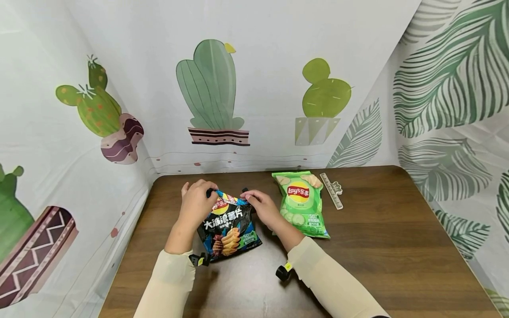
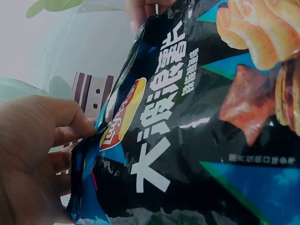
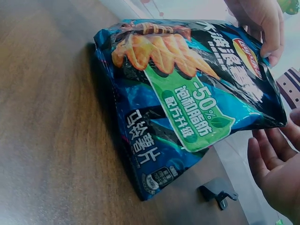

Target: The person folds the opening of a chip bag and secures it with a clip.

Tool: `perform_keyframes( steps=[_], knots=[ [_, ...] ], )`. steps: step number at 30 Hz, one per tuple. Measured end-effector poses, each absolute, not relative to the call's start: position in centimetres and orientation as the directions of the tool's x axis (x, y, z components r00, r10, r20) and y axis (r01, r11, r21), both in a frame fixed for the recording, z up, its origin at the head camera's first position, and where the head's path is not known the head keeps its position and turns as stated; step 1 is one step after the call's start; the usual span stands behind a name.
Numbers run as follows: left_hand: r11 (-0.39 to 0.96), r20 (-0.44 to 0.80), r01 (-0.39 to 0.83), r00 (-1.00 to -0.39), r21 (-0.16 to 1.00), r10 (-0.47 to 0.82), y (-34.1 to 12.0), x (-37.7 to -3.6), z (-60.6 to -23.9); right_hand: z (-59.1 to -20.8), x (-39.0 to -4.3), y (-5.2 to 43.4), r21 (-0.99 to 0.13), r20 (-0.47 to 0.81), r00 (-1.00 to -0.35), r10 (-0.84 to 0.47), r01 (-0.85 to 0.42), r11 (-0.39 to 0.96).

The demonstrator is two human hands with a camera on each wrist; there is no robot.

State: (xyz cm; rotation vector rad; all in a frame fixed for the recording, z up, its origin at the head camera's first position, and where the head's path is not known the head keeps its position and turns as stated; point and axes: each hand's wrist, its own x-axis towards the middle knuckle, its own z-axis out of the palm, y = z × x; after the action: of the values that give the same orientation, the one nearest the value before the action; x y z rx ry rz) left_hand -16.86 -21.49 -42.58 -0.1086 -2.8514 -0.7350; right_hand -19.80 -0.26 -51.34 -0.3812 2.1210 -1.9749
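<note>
A black and blue chip bag point(image 1: 228, 227) lies on the brown table point(image 1: 397, 247) between my hands, its top edge raised a little. My left hand point(image 1: 196, 201) pinches the top left corner; the left wrist view shows the thumb point(image 2: 70, 119) pressed on the bag's point(image 2: 197, 126) seam. My right hand point(image 1: 262, 207) is at the top right corner with relaxed, nearly straight fingers point(image 3: 274, 164) that touch the bag point(image 3: 183, 98) without gripping it. The left hand point(image 3: 262, 23) also shows at the far corner in the right wrist view.
A green chip bag point(image 1: 302, 203) lies just right of my right hand. A pale long sealing clip point(image 1: 332, 191) sits beyond it near the wall. A small black clip point(image 3: 218, 194) rests on the table beside the black bag. Printed curtains close in the back and sides.
</note>
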Motion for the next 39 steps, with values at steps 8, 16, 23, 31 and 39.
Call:
perform_keyframes(
  steps=[8,16,23,31,39],
  knots=[
    [0.873,0.194,0.107,-0.981,0.475,0.014,-21.9,-16.9,-42.7,-51.3,-20.1,-0.2,-0.996,0.003,-0.973,-0.232,-0.024,0.089],
    [0.876,0.183,0.102,-0.983,0.47,0.017,-22.1,-17.0,-42.9,-51.8,-20.7,-0.2,-0.99,-0.029,-0.985,-0.167,0.005,0.144],
    [0.873,0.188,0.106,-0.982,0.475,0.017,-22.1,-17.1,-43.0,-52.1,-21.2,0.0,-0.973,-0.004,-0.983,-0.185,-0.039,0.228],
    [0.874,0.203,0.105,-0.979,0.474,0.008,-22.1,-17.0,-43.1,-52.3,-21.6,0.3,-0.934,-0.056,-0.977,-0.205,-0.021,0.357],
    [0.875,0.216,0.112,-0.976,0.47,0.009,-22.2,-17.2,-43.5,-52.6,-22.1,0.1,-0.896,-0.134,-0.968,-0.212,0.027,0.443]
  ],
)
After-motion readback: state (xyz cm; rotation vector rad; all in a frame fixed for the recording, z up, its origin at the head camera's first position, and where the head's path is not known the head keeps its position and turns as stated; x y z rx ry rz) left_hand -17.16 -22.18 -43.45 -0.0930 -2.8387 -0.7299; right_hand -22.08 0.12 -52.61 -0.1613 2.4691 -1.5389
